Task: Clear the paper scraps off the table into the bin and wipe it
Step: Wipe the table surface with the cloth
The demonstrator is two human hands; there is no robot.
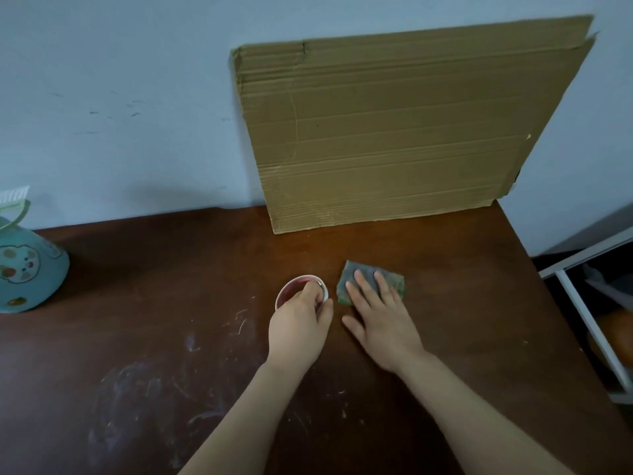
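Two-handed on the table (137, 337), pressing the grey-green cloth (354, 273) flat under the straight-fingered right hand (380, 313), seemingly to wipe, and pinching the rim of the cup (285, 292) just beside it in the curled left hand (298, 327), probably to clear the path.

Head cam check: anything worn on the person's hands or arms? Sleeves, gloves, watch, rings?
Nothing worn shows. The left hand and right hand are bare: no gloves, rings or markings. The left forearm and right forearm are bare down to the frame's bottom edge, with no sleeves, watch or bracelets in view.
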